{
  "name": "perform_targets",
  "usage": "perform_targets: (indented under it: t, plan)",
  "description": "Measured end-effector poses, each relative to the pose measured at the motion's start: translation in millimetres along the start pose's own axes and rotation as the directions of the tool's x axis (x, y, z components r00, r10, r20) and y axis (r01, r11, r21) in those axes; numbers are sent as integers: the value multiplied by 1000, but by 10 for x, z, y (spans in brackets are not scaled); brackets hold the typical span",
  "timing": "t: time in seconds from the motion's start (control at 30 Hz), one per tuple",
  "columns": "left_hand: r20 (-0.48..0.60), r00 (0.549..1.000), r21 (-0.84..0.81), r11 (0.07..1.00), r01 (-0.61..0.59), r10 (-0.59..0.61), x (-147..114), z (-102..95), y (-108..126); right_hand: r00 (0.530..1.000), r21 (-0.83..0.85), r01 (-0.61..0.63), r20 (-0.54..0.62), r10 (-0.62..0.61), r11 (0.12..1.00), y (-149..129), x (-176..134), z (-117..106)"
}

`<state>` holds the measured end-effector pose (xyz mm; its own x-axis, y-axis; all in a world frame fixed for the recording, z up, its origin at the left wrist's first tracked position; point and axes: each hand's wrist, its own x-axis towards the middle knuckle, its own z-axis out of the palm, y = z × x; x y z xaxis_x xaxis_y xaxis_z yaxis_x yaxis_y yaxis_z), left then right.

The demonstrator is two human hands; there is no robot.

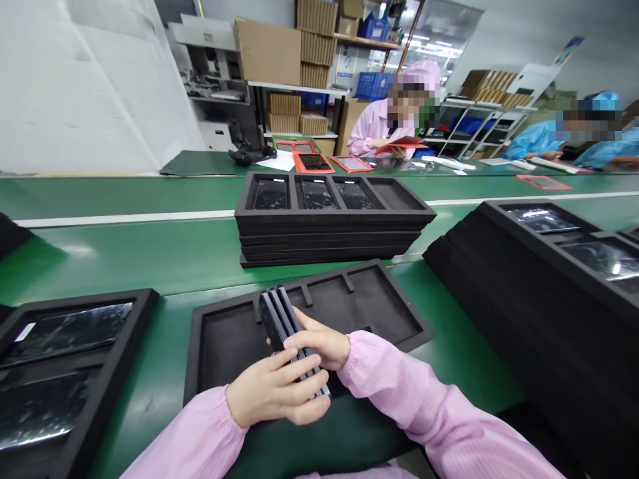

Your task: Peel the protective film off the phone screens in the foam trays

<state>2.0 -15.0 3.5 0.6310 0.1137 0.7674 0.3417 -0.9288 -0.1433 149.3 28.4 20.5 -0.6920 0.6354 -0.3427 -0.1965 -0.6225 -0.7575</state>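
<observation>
Held thing: a stack of three dark slim panels (pixel 287 332), edges up and fanned a little at the far end, held above the near foam tray.
Left hand (pixel 272 392): closed round the near end of the stack from the left, fingers laid across the panel edges and pressing on them.
Right hand (pixel 319 346): closed on the stack from the right side, fingers curled against the panels about halfway along; the thumb is hidden.
Sleeves: both forearms wear pink sleeves (pixel 424 412) with gathered cuffs.
Near foam tray (pixel 349 293): black foam, shallow compartments divided by low ribs, lying flat on the green belt right under the hands; the visible compartments hold nothing.
Green belt (pixel 124 256): a long green surface running left to right, with a white stripe along its far part.
Tray stack in the middle (pixel 334 229): several black foam trays piled behind the near tray; the top one shows three dark glossy panels in its left compartments, the right compartment bare.
Tray on the left (pixel 74 372): black foam, holding large glossy dark panels, beside the near tray but apart from it.
Trays on the right (pixel 539 293): a tall black pile, glossy panels in the top tray.
Far bench: a person in pink (pixel 379 123) holds a red frame; another person in blue (pixel 549 140) sits well to the right.
Background: shelves with cardboard boxes (pixel 269 50) and blue crates.
</observation>
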Motion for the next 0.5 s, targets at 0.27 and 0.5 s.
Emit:
perform_targets:
  t: [0.27, 0.5]
  plan:
    - [59, 670, -395, 599, 696, -740, -233, -43, -296, 920, -286, 349, -78, -384, 893, 89, 158, -259]
    - [449, 80, -584, -225, 780, -890, -200, 110, -531, 958, -597, 250, 40, -283, 762, 234, 192, -141]
